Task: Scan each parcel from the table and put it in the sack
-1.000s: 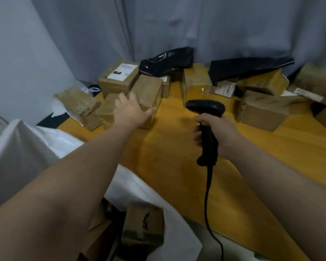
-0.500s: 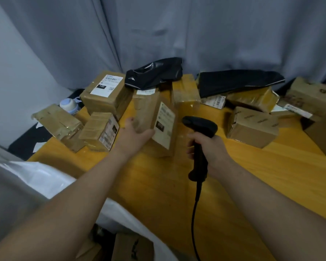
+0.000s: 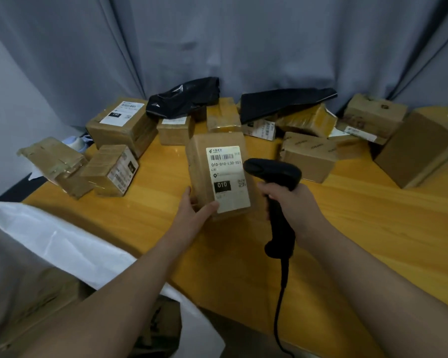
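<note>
A person's left hand [image 3: 192, 213] holds a brown cardboard parcel with a white shipping label [image 3: 217, 177] upright above the yellow wooden worktop [image 3: 360, 228]. The thumb is curled over the parcel's lower front edge, touching the label's bottom left corner, and the fingers are hidden behind the box. The label faces the camera, with its barcode near the top.

Just right of this parcel, the right hand [image 3: 292, 202] is wrapped round the grip of a black handheld barcode scanner [image 3: 274, 174]. The scanner's head sits beside the label's right edge and its black cable [image 3: 279, 306] hangs down over the worktop's near edge.

Behind the parcel, two crumpled black plastic mailers [image 3: 184, 96] lie on a row of small taped boxes, against a grey curtain [image 3: 243, 47]. Left of the parcel stand a larger brown box with a white label on top [image 3: 122, 125], a small tape-wrapped box [image 3: 111, 169] and a crushed taped package [image 3: 55, 161] at the worktop's corner. Right of the parcel lie a plain brown carton [image 3: 308, 156], partly hidden by the scanner head, and further off a big brown box [image 3: 419, 148].

Below and left of the parcel, the white woven sack [image 3: 75, 244] gapes open. The left forearm crosses its mouth, and a cardboard box [image 3: 161, 326] shows inside.
</note>
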`<state>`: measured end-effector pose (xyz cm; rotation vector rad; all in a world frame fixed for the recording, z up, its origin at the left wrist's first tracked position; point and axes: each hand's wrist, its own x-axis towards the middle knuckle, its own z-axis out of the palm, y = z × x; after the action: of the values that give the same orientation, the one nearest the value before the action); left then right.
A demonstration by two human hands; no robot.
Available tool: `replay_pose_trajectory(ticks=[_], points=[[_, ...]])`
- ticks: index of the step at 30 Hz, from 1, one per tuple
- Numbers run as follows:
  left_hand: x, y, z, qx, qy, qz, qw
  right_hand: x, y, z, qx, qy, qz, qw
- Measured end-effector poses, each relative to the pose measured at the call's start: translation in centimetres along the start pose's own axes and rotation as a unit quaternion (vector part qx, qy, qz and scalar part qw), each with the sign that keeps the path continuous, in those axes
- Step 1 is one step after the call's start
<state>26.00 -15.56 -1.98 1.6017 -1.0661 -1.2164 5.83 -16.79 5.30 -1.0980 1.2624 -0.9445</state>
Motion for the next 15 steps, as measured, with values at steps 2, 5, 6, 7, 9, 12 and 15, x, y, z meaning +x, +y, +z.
replay_pose_trajectory(ticks=[2, 5, 6, 7, 9, 12, 15], points=[[-0.7, -0.5, 1.2, 0.001, -0.006, 0.024, 1.0, -1.1, 1.2, -0.5, -0.032, 0.013, -0.025, 0.999], [-2.1, -1.2, 3.0, -0.002, -0.033, 0.048, 0.998, -3.1, 2.8, -1.4, -0.057, 0.035, -0.067, 0.996], [-2.5, -1.6, 3.6, 0.002, -0.043, 0.057, 0.997, -4.0, 3.3, -1.8, -0.063, 0.038, -0.087, 0.993], [-3.0, -2.0, 4.0, 0.009, -0.053, 0.064, 0.996, -4.9, 3.8, -2.1, -0.066, 0.043, -0.106, 0.991], [-3.7, -3.1, 4.8, 0.026, -0.065, 0.076, 0.995, -6.9, 4.8, -2.8, -0.06, 0.059, -0.139, 0.987], [-5.7, -4.1, 5.4, 0.04, -0.067, 0.082, 0.994, -10.5, 6.7, -3.3, -0.091, 0.084, -0.181, 0.976], [-7.9, -4.5, 5.4, 0.05, -0.074, 0.103, 0.991, -13.7, 8.8, -3.3, -0.095, 0.115, -0.206, 0.967]])
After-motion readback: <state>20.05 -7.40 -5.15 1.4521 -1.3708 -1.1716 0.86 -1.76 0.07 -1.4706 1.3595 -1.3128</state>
